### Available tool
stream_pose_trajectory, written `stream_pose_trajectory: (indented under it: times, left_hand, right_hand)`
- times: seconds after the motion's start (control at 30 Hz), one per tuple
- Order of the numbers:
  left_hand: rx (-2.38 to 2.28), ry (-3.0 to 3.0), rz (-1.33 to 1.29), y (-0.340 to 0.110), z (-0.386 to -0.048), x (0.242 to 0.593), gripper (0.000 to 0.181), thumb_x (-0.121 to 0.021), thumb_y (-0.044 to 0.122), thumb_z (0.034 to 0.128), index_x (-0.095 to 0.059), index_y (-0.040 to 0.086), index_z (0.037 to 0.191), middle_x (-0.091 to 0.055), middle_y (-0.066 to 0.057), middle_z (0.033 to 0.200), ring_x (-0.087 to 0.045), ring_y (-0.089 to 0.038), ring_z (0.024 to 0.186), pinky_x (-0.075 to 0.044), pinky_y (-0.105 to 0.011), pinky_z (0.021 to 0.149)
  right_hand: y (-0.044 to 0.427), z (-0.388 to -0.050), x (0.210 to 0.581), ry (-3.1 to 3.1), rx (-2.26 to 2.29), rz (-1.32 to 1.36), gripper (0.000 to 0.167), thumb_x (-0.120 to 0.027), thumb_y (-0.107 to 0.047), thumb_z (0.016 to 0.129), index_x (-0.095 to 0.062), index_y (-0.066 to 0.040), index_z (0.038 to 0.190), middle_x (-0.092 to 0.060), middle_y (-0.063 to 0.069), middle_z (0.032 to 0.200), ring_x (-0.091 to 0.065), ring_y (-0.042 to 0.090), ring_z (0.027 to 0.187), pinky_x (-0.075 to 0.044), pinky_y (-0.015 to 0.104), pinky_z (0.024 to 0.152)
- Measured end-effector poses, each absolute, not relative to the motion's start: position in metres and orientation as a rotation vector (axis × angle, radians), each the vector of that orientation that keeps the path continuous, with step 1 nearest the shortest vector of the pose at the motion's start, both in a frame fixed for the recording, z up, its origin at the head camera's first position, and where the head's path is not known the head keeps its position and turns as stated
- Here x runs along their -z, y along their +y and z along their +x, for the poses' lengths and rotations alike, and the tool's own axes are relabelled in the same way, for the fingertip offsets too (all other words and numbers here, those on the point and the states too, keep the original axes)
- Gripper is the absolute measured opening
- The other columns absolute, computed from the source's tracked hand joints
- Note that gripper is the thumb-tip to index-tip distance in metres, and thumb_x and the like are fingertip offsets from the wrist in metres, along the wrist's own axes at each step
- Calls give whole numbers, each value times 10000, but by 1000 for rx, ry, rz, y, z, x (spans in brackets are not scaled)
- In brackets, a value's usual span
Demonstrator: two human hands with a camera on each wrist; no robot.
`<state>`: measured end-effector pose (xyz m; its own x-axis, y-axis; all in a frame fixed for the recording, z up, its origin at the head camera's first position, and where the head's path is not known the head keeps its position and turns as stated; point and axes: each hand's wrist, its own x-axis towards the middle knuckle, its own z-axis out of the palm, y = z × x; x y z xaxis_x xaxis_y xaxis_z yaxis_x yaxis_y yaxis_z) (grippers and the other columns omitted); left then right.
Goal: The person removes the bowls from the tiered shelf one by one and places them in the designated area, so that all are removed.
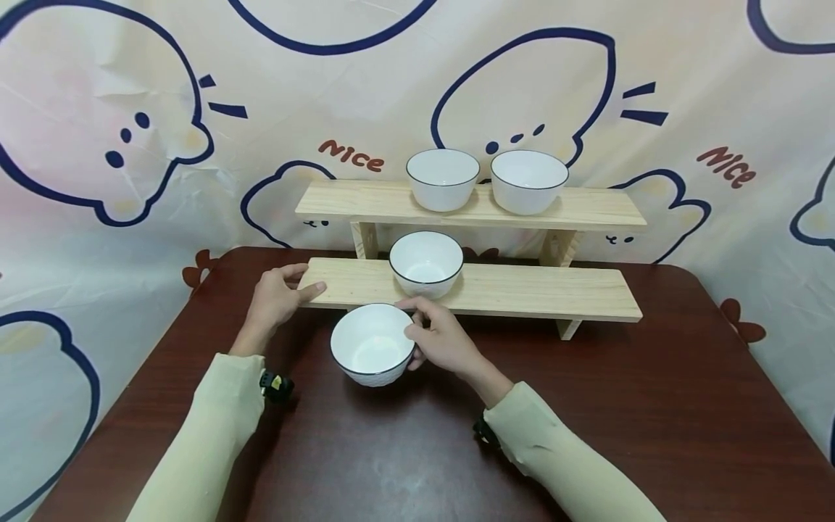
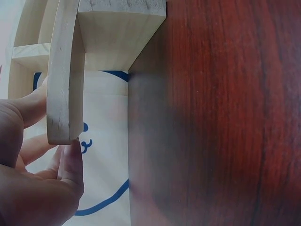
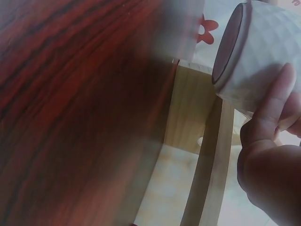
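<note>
A person's right hand (image 1: 446, 341) holds a white bowl (image 1: 372, 344) with a dark rim in front of a two-tier wooden shelf (image 1: 535, 290), left of the shelf's middle. The bowl sits at the left of that hand, gripped at its right side; the right wrist view shows a finger laid along the textured outer wall and the base held clear of the dark red-brown table (image 1: 417, 464) on which the shelf stands.

At the shelf's left end, the left hand (image 1: 277, 293) grips the lower board, thumb on top and fingers around the end, well apart from the other hand's bowl.

A second bowl (image 1: 427, 262) rests upright on the shelf's lower board, left of its middle and just beyond the held one. Two more, a left upper bowl (image 1: 443, 180) and a right upper bowl (image 1: 529, 181), stand side by side on the shelf's top board. Behind the shelf hangs a pale backdrop (image 1: 150, 283) printed with blue-outlined cartoon figures and the word "Nice." Light sleeves (image 1: 209, 428) cover both forearms.
</note>
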<state>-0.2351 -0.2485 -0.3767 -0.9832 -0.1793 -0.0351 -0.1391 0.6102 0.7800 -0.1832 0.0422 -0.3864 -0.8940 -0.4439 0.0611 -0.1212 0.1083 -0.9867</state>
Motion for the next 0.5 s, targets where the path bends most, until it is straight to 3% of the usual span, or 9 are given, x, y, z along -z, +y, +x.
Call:
stream_pose_trajectory:
  times: [0.5]
  left_hand:
    - [1334, -2772, 252, -249, -235, 377, 655, -762, 249, 937, -500, -30, 1467, -594, -277, 1337, -625, -387, 1113, -527, -427, 867]
  right_hand:
    - [28, -183, 396, 2086, 1831, -524, 473, -428, 55, 915, -481, 34, 1385, -415, 99, 808, -548, 177, 536, -598, 422, 548]
